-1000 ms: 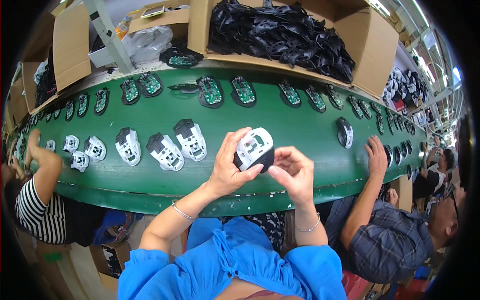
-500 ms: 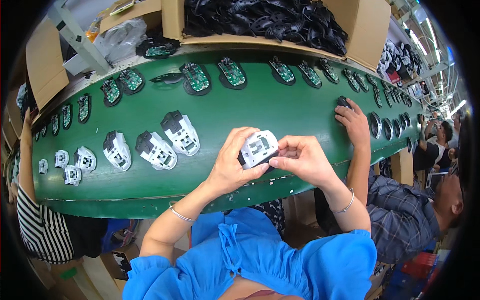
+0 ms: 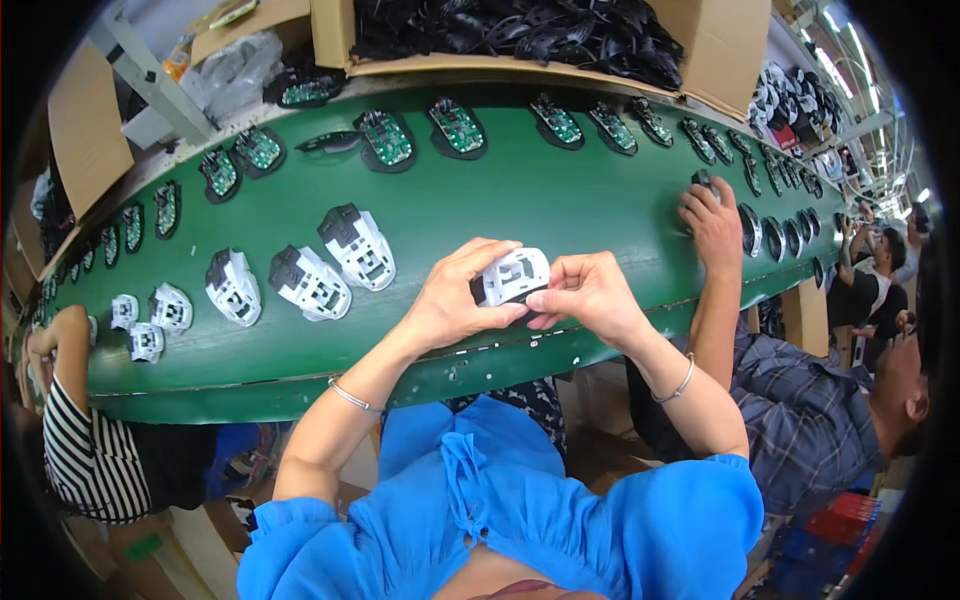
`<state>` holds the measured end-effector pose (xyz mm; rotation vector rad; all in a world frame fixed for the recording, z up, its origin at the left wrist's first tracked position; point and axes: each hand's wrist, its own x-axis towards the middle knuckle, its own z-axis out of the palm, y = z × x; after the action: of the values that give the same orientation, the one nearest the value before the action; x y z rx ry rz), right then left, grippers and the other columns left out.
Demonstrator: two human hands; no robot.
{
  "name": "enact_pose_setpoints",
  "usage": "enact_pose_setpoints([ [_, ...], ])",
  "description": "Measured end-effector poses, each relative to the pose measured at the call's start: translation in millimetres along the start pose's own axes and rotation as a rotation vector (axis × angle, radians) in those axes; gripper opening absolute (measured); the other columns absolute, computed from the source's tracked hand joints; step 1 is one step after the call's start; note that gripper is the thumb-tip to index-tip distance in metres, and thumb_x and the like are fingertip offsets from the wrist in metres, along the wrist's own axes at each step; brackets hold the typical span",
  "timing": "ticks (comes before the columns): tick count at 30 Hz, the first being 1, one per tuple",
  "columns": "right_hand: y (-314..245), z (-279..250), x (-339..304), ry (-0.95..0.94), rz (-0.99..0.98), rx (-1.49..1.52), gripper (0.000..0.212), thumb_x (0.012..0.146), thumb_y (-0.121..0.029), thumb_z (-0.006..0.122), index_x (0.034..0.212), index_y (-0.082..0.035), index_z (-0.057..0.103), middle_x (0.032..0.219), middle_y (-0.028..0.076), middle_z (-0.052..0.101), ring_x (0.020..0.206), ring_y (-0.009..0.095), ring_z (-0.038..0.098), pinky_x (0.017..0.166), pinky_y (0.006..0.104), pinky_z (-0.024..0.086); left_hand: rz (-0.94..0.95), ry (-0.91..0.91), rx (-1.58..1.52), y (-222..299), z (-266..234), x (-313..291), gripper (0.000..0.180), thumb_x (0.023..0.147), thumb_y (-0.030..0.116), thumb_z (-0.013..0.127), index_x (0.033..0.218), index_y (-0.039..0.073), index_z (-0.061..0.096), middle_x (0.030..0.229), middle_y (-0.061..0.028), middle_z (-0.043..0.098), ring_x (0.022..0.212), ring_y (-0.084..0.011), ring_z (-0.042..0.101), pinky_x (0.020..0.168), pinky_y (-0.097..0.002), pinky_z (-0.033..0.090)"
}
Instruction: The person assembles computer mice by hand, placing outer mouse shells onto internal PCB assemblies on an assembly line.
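Over the near part of the green table, I hold a white and black computer mouse shell [image 3: 517, 272] with cutouts in its white face. My left hand [image 3: 452, 296] is closed around its left side, the thumb along the lower edge. At its right lower edge, the thumb and fingers of my right hand [image 3: 588, 300] pinch together against the shell; what lies under those fingertips is hidden. Left of my hands, similar mouse shells rest on the table, the nearest being a white and black shell [image 3: 358, 248] beside another shell [image 3: 310, 283].
Mouse bases with green circuit boards [image 3: 386, 140] line the far side of the green table [image 3: 560, 215]. Behind them stands a cardboard box [image 3: 728, 60] of black parts. A co-worker's hand [image 3: 712, 222] grips a dark part at right; another person's arm [image 3: 68, 345] reaches in at left.
The shell stays in both my hands and is tilted slightly differently. The left person's arm has come down over the table's left end. The view has shifted a little.
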<state>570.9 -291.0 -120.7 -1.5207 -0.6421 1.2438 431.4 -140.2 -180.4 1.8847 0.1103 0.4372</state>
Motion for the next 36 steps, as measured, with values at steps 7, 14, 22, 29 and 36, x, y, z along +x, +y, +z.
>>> enact_pose_setpoints([
  [7, 6.1, -64.0, -6.8, 0.159, 0.114, -0.244, 0.043, 0.074, -0.022, 0.076, 0.105, 0.004, 0.061, 0.095, 0.014, 0.066, 0.09, 0.021, 0.065, 0.078, 0.0324, 0.053, -0.236, -0.161, 0.401, 17.3, 14.9, 17.9, 0.064, 0.063, 0.031, 0.079, 0.113, -0.003, 0.058, 0.103, -0.0189, 0.056, 0.103, -0.033, 0.051, 0.091, -0.0392, 0.043],
  [14, 6.0, -50.2, 19.0, -0.069, -0.189, -0.788, 0.067, 0.059, -0.021, 0.082, 0.119, 0.001, 0.06, 0.108, 0.018, 0.062, 0.102, 0.027, 0.06, 0.092, 0.0348, 0.046, -0.274, -0.448, 0.377, 14.9, -3.4, 42.7, 0.066, 0.059, 0.032, 0.08, 0.108, -0.008, 0.06, 0.094, -0.0196, 0.061, 0.088, -0.03, 0.06, 0.078, -0.0356, 0.048],
  [22, 1.0, -54.0, 34.8, -0.066, -0.249, -0.804, 0.064, 0.052, -0.02, 0.084, 0.109, 0.003, 0.065, 0.09, 0.013, 0.064, 0.083, 0.025, 0.061, 0.079, 0.0326, 0.048, -0.331, -0.455, 0.323, 3.7, -5.8, 54.1, 0.056, 0.055, 0.028, 0.076, 0.096, -0.008, 0.064, 0.085, -0.0175, 0.061, 0.077, -0.0276, 0.059, 0.069, -0.0351, 0.047],
  [29, 38.9, -44.5, -12.2, 0.153, -0.573, -1.067, 0.063, 0.054, -0.023, 0.081, 0.109, -0.002, 0.059, 0.096, 0.013, 0.058, 0.095, 0.031, 0.055, 0.086, 0.0398, 0.044, -0.034, -0.191, 0.503, 13.9, 29.8, 1.4, 0.077, 0.06, 0.018, 0.078, 0.13, 0.006, 0.048, 0.116, -0.0192, 0.052, 0.106, -0.0338, 0.051, 0.092, -0.039, 0.045],
  [36, 52.3, -103.7, 1.0, 1.192, -0.469, -1.35, 0.06, 0.068, -0.023, 0.076, 0.12, -0.002, 0.053, 0.117, 0.018, 0.054, 0.111, 0.034, 0.049, 0.097, 0.0452, 0.037, 0.106, 0.234, 0.671, 40.7, -3.3, -63.0, 0.082, 0.068, 0.02, 0.08, 0.137, 0.006, 0.04, 0.132, -0.0216, 0.042, 0.122, -0.0378, 0.041, 0.101, -0.0432, 0.039],
])
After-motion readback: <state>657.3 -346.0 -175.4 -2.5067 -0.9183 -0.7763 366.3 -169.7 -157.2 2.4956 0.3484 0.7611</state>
